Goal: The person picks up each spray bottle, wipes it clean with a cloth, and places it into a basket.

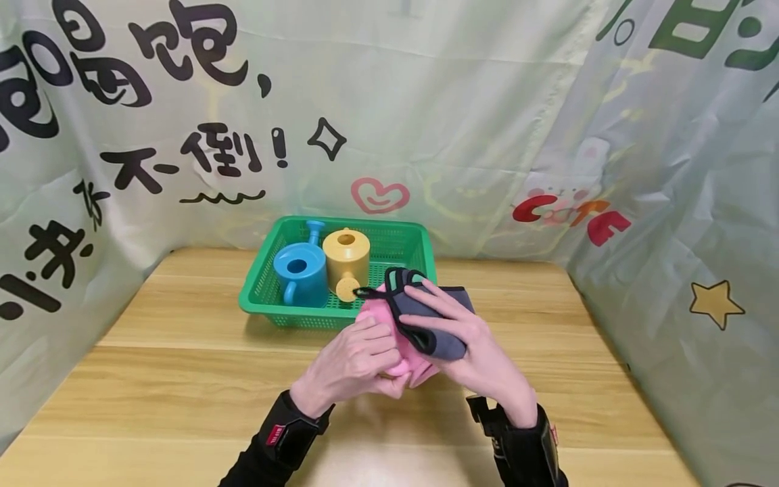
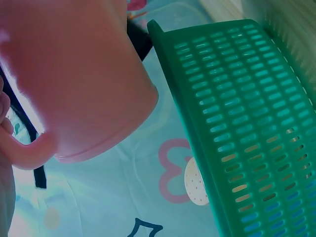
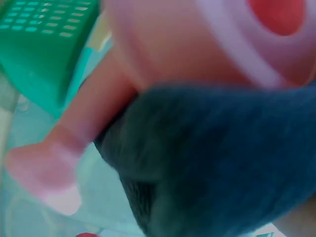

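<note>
A pink watering can (image 1: 379, 312) is held up over the table in front of the basket. My left hand (image 1: 353, 355) grips it by its handle (image 2: 30, 154), fingers curled. My right hand (image 1: 481, 348) holds a folded grey cloth (image 1: 450, 346) with black edging against the can's side, fingers spread across the cloth. In the right wrist view, the cloth (image 3: 212, 153) covers part of the can, and the spout (image 3: 89, 103) with its wide head points down to the left. The right thumb is hidden.
Just beyond the hands stands a green perforated basket (image 1: 258, 297). Inside it are a blue watering can (image 1: 310, 274) and a yellow watering can (image 1: 356, 253). The wooden table (image 1: 182, 379) is bordered by printed cloth walls (image 1: 462, 122) at back and sides.
</note>
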The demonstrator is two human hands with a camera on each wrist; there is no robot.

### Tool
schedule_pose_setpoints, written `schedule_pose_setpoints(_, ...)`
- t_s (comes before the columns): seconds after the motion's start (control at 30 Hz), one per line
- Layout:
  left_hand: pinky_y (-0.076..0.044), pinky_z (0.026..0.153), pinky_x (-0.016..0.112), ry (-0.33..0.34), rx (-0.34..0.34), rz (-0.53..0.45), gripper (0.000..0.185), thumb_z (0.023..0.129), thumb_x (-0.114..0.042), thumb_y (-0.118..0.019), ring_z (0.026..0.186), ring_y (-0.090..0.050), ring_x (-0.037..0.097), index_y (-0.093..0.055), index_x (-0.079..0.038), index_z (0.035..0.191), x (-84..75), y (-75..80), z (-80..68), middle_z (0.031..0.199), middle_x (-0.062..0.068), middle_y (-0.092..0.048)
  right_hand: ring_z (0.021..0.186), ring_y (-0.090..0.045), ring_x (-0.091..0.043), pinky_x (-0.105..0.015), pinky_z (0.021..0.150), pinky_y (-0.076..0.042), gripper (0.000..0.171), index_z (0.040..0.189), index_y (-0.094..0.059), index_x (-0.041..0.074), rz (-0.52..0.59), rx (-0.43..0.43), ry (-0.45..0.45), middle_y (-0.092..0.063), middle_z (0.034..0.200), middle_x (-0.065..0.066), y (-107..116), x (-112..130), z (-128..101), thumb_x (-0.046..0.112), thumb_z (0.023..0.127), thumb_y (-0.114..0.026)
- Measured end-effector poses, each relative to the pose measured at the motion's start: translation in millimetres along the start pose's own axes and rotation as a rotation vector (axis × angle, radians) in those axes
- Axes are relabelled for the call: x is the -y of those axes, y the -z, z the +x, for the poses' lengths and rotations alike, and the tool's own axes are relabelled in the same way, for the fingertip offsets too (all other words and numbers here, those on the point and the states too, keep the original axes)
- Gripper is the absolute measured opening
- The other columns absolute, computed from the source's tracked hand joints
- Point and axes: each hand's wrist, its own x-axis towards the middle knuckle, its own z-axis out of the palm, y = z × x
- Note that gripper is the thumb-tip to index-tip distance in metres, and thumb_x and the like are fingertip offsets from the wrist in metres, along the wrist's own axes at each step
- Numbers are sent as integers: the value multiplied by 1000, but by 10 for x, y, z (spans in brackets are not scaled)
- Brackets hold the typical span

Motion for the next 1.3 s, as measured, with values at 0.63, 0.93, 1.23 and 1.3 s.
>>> schedule_pose_setpoints(0.63, -34, 68, 21, 15, -19, 30, 23, 88, -24, -50, 64, -40, 6, -48, -20, 66, 14, 21, 3, 61, -10, -43, 151, -36, -32, -26, 124, -27, 46, 126, -70, 14, 89, 20, -4, -53, 151, -10, 45, -38, 8, -2, 83, -73)
schedule_pose_setpoints(0.93, -31, 65, 22, 20, -29, 15, 27, 90, -27, -53, 62, -38, 7, -48, -19, 64, 39, 50, 2, 59, -9, -42, 150, -37, -30, -21, 121, -29, 46, 131, -66, 13, 163, 3, -75, -50, 154, -11, 60, -97, -12, -3, 88, -70)
schedule_pose_setpoints(1.23, -32, 67, 20, -17, -11, 18, 26, 89, -28, -51, 63, -39, 6, -46, -20, 64, -19, 45, 29, 60, -10, -43, 145, -45, -19, -16, 114, -36, 45, 134, -65, 13, 169, -24, -151, -49, 154, -12, 40, -96, -17, -1, 91, -68)
schedule_pose_setpoints(1.3, -32, 67, 19, -33, 0, 9, 25, 88, -27, -51, 64, -40, 5, -45, -21, 64, -46, 34, 37, 61, -11, -44, 145, -45, -21, -16, 115, -35, 46, 134, -64, 13, 126, -11, -125, -49, 154, -12, 39, -96, -21, -1, 90, -68)
